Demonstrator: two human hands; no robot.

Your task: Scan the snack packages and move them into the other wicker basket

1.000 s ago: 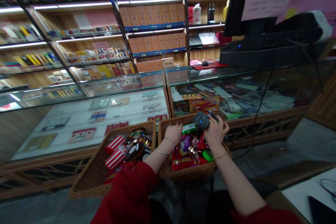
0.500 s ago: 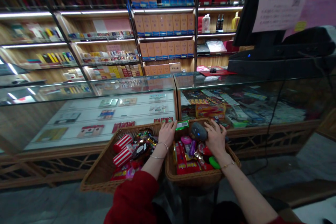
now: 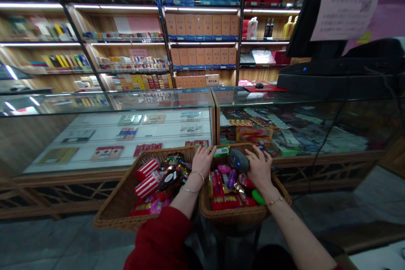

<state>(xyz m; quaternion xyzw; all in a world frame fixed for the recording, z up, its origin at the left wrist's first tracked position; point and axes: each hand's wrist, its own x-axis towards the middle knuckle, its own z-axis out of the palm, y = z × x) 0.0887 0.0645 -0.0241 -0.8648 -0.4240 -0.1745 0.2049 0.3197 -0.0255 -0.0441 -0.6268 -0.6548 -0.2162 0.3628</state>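
Observation:
My left hand reaches over the meeting rims of two wicker baskets. Its fingers are closed at the left end of a small green candy pack, whose white barcode label faces up. My right hand is wrapped round a dark grey barcode scanner with a blue light; its head points left, close to the pack. Most of the scanner's handle is hidden under the palm. Below the hands, the right basket holds red packets, a purple wrapper and a bright green item.
The left basket holds red-and-white striped tubs and dark wrapped sweets. Behind stands a glass display counter. A monitor with a paper sheet sits on it at right. Shelves of boxes line the wall.
The camera view has shifted slightly. Both hands, the green candy pack and the scanner keep nearly the same places over the baskets.

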